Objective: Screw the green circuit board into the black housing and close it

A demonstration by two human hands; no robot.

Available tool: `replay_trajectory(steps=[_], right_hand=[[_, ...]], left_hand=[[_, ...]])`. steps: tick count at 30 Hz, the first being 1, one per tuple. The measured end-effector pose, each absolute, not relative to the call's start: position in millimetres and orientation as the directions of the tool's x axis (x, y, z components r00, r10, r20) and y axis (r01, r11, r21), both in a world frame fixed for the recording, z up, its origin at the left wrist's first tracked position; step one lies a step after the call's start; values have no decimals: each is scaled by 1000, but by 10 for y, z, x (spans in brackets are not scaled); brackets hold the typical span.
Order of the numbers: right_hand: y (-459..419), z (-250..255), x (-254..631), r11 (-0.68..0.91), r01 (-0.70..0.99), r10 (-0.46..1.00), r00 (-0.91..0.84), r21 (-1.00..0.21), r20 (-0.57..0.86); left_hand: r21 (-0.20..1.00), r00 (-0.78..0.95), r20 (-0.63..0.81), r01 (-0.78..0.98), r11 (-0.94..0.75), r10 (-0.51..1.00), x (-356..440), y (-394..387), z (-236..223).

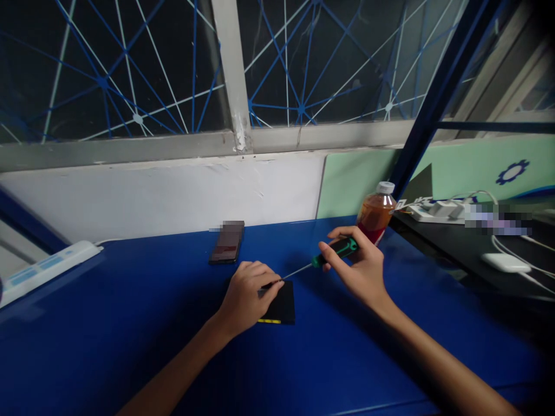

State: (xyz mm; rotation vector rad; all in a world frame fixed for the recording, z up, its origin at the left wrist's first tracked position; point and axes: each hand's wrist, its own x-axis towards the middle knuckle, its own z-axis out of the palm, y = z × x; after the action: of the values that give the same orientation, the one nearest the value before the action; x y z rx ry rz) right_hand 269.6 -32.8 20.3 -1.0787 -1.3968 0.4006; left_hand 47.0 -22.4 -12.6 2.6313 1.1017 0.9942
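Note:
My right hand (358,263) is closed round the green and black handle of a screwdriver (336,252). Its thin shaft slants down to the left, and the tip ends at the fingertips of my left hand (251,292). Those fingers are pinched together near a small dark piece, too hidden to name. Beneath them lies a flat black rectangular object (284,303) with a yellow strip along its near edge. My left hand covers the left part of it.
A phone (227,242) lies behind my left hand on the blue table (173,358). The bottle (376,212) of amber drink stands beyond my right hand. At left is a white power strip (52,271); at right, a dark surface bears plugs, cables and a white adapter (505,263).

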Motion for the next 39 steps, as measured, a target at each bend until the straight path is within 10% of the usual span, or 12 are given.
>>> replay_trajectory(steps=[39], right_hand=[[-205, 418, 2954, 563, 113, 720, 419, -819, 553]], left_hand=[[195, 620, 369, 677, -710, 693, 870, 171, -104]])
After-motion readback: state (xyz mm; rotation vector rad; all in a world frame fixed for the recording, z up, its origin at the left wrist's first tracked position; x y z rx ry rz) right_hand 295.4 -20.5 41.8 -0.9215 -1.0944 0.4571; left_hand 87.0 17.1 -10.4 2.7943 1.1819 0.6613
